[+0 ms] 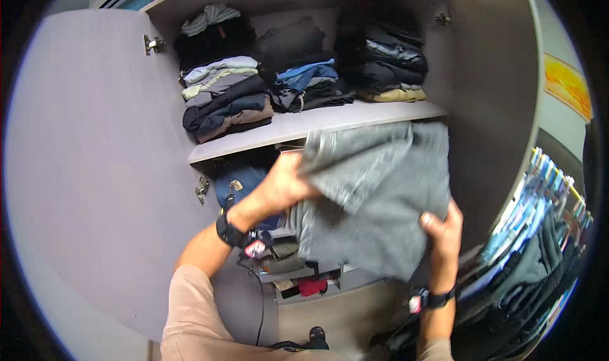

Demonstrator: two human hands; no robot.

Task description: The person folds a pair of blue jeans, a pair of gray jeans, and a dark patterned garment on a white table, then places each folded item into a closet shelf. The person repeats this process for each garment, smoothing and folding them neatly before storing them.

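Observation:
A folded pair of grey jeans (387,202), slightly blurred, is held up in front of the open wardrobe. My left hand (287,182) grips its left edge, with the fingers hidden behind the cloth. At the lower right edge, my right hand (446,231) is closed on the fabric, its thumb lying on the front and its other fingers out of sight. Just above the jeans runs the wardrobe shelf (266,140), bearing several stacks of folded clothes, among them a left stack (222,101), a middle stack (304,82) and a right stack (390,69).
The wardrobe's left door (95,158) stands swung open. Below the shelf hang blue jeans (244,186), with more folded clothes (282,259) lower down. A rack of hanging clothes (526,247) is close on my right. A dark cable (261,297) hangs by my left arm.

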